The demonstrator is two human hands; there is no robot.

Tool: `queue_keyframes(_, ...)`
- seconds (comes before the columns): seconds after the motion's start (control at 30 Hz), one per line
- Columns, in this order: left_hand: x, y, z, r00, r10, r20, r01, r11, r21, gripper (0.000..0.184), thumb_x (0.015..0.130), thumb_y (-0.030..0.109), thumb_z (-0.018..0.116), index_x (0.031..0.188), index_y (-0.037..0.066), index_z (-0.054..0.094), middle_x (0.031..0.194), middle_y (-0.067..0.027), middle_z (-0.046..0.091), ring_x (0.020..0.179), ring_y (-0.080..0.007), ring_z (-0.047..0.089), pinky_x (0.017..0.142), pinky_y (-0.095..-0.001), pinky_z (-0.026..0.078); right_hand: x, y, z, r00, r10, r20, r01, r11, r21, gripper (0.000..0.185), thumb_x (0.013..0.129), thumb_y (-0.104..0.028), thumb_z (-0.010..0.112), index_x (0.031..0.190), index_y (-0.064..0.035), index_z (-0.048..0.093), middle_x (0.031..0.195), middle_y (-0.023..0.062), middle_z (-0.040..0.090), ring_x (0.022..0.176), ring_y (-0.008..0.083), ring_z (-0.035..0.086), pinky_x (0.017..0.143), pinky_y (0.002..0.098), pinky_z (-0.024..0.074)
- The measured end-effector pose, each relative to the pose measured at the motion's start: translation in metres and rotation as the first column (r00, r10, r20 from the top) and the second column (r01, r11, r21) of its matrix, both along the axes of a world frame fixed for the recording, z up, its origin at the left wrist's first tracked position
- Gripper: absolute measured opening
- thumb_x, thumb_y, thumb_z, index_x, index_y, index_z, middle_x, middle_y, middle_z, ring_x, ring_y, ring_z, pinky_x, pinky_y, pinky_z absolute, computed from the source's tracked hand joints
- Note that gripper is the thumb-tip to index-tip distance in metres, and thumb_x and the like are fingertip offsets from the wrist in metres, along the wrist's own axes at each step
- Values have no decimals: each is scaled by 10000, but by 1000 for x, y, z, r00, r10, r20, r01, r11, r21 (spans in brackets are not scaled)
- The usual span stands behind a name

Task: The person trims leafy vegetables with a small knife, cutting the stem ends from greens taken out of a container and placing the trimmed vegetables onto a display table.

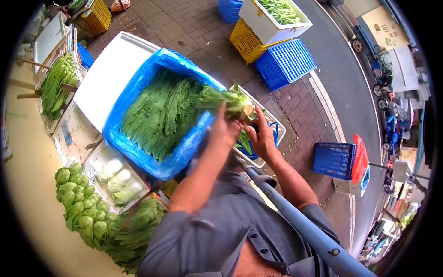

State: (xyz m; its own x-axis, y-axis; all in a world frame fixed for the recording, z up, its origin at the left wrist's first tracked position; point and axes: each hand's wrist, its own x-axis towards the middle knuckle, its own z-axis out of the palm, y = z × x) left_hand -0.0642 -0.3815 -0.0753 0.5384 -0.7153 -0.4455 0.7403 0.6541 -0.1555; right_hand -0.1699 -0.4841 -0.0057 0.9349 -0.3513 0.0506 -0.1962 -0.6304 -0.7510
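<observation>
A leafy lettuce head (pixel 221 98) lies across the right rim of a blue-lined box, its pale cut stem end pointing right. My left hand (pixel 226 127), slightly blurred, is closed on its near side. My right hand (pixel 264 138) is at the stem end, index finger and thumb curved round it; part of that grip is hidden. Just left of the hands, long green leafy heads (pixel 161 111) lie in rows inside the blue plastic liner (pixel 115 141). Below my right hand, more green leaves (pixel 244 141) show in a blue bag within a white box (pixel 282 131).
A blue-grey pole (pixel 295 210) slants past my right arm. Cabbages (pixel 120 180) and bok choy (pixel 78 203) lie at lower left. A white lid (pixel 113 74) leans behind the lined box. Crates (pixel 286 64) stand beyond; a blue basket (pixel 334 159) is at right, near the road.
</observation>
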Motion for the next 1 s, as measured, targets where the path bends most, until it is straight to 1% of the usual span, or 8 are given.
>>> queue_keyframes(0.03, -12, -4, 2, 1000, -6, 15, 6, 1000, -3, 453, 917, 326, 696, 1265, 57, 592, 1262, -138, 631, 1120, -315, 615, 977, -448, 503, -1, 2, -3, 995, -3, 104, 2, 1000, 13, 681, 928, -78, 605, 1518, -3, 274, 956, 194, 689, 829, 284, 675, 754, 360, 520)
queue_keyframes(0.17, -40, -12, 9, 998, 67, 2, -67, 998, 12, 469, 909, 331, 706, 1257, 38, 593, 1238, -121, 644, 1112, -285, 617, 990, -414, 495, -19, -1, 1, 994, 11, 107, -7, 999, -34, 667, 941, -99, 611, 1506, 16, 276, 1044, 242, 694, 936, 344, 696, 817, 391, 531)
queue_keyframes(0.47, -76, -16, 11, 997, 77, -23, -78, 996, -39, 454, 899, 326, 717, 1236, 45, 602, 1208, -110, 652, 1104, -278, 613, 978, -398, 492, -44, 4, 6, 984, -1, 178, 2, 1000, -2, 588, 941, -98, 608, 1449, 45, 348, 1044, 233, 694, 903, 335, 703, 795, 388, 536)
queue_keyframes(0.57, -80, -17, 16, 996, 88, -1, -88, 996, -6, 431, 902, 332, 712, 1216, 54, 612, 1187, -107, 656, 1074, -278, 620, 944, -403, 508, -49, 3, 9, 980, 1, 199, 29, 989, -147, 525, 943, -96, 605, 1416, 30, 413, 1057, 222, 694, 904, 340, 702, 788, 384, 537)
queue_keyframes(0.67, -80, -17, 13, 995, 96, -11, -95, 995, 16, 423, 901, 346, 710, 1204, 65, 618, 1157, -107, 661, 1038, -280, 625, 902, -412, 526, -52, 0, 13, 995, -26, 94, 37, 993, -116, 456, 965, -103, 586, 1390, 8, 464, 1058, 186, 698, 888, 308, 697, 781, 389, 539)
queue_keyframes(0.77, -79, -8, 23, 998, 52, 27, -52, 998, 20, 436, 884, 348, 731, 1199, 67, 619, 1150, -115, 652, 1015, -288, 625, 846, -424, 542, -49, -10, -3, 957, 21, 291, -15, 1000, -20, 429, 973, -130, 610, 1375, -17, 513, 964, 139, 708, 766, 235, 686, 662, 343, 533)
queue_keyframes(0.9, -76, -5, 14, 999, 25, -30, -23, 998, 51, 437, 864, 340, 758, 1177, 65, 626, 1168, -124, 635, 1010, -300, 624, 815, -428, 550, -54, -9, 23, 994, -48, -96, 95, 813, 575, 417, 1035, -215, 532, 1423, -66, 510, 807, -43, 578, 615, 39, 477, 531, 218, 444)
queue_keyframes(1.0, -74, -3, 8, 1000, 7, -28, -6, 999, 45, 430, 859, 338, 763, 1167, 69, 630, 1176, -126, 631, 1008, -303, 624, 811, -434, 554, -61, -21, 17, 992, -17, -124, 103, 676, 730, 428, 1042, -229, 509, 1447, -89, 496, 733, -52, 509, 584, 39, 448, 527, 220, 450)
